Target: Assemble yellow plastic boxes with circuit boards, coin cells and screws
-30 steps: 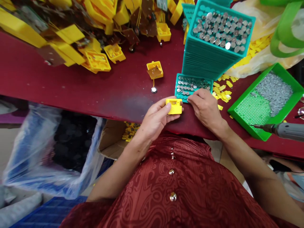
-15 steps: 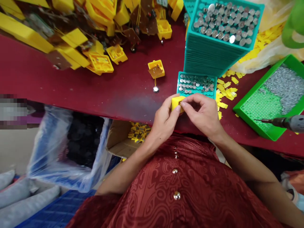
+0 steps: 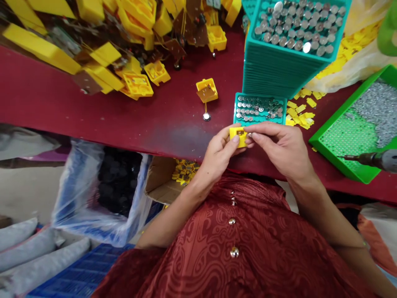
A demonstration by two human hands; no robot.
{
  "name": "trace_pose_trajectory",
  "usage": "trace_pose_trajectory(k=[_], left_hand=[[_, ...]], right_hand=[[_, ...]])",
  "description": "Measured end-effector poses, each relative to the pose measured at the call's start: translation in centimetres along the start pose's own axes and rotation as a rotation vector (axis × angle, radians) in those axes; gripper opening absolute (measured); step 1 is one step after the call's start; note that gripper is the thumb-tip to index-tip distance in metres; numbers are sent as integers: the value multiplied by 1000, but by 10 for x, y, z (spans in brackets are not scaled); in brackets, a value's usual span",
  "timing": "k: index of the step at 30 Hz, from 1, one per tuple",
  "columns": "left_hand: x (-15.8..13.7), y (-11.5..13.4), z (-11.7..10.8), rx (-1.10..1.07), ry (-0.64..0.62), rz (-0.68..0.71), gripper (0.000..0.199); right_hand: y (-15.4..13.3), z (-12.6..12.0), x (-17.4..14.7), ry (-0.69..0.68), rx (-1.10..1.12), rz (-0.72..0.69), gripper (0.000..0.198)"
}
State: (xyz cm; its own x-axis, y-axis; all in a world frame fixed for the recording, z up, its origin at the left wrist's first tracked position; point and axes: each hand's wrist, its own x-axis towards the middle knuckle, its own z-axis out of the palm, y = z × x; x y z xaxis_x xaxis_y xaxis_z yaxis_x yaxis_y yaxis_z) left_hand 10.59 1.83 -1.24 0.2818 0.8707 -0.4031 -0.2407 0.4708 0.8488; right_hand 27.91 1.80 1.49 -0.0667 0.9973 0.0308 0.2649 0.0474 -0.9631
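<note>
A small yellow plastic case [image 3: 233,131] is gripped between the thumb and fingers of my left hand [image 3: 217,157]. Its upper face shows a recess with metal contacts inside. Just right of the case, my right hand [image 3: 285,151] pinches a small silver round piece that looks like a button cell [image 3: 249,135]. Directly beyond both hands lies a teal tray [image 3: 284,108] with rows of button cells. Farther off on the table is an open yellow case [image 3: 212,86] with a brown board and a silver disc [image 3: 206,117] hanging on yellow wires.
A tall stack of teal trays [image 3: 273,72] stands behind, its top tray full of cells. Yellow cases with boards [image 3: 105,54] heap up at the back left. Small yellow covers [image 3: 300,120], a green basket [image 3: 335,159] of screws and an electric screwdriver [image 3: 369,159] are at right.
My right hand has drawn back slightly rightward from the case, and the silver piece now shows between its fingertips. The case's recess has come into view. The whole view has shifted a little.
</note>
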Motion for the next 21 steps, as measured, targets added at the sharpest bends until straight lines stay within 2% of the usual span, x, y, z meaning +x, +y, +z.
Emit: trace_pose_trajectory(k=[3,6,10,13,16,18,21], left_hand=[[-2,0,3,66,6,60,41],[-7,2,5,238,40,146,42],[-11,1,3,438,32,224,45],[-9,-3,0,320,-27,200,49],[-5,-5,1,58,-91,52,48],[-3,-3,2,-42,-99,-14,44],[-1,4,2,-48,-49,-27,39]], right_hand=[[-1,5,0,17,-11,5,15],[1,15,1,88,-2,47,5],[2,20,1,139,-145,0,8],[6,16,3,142,-169,-32,13],[14,5,4,164,-83,-62,16],[21,-5,4,254,-81,-108,13],[30,-20,3,405,-231,-177,6]])
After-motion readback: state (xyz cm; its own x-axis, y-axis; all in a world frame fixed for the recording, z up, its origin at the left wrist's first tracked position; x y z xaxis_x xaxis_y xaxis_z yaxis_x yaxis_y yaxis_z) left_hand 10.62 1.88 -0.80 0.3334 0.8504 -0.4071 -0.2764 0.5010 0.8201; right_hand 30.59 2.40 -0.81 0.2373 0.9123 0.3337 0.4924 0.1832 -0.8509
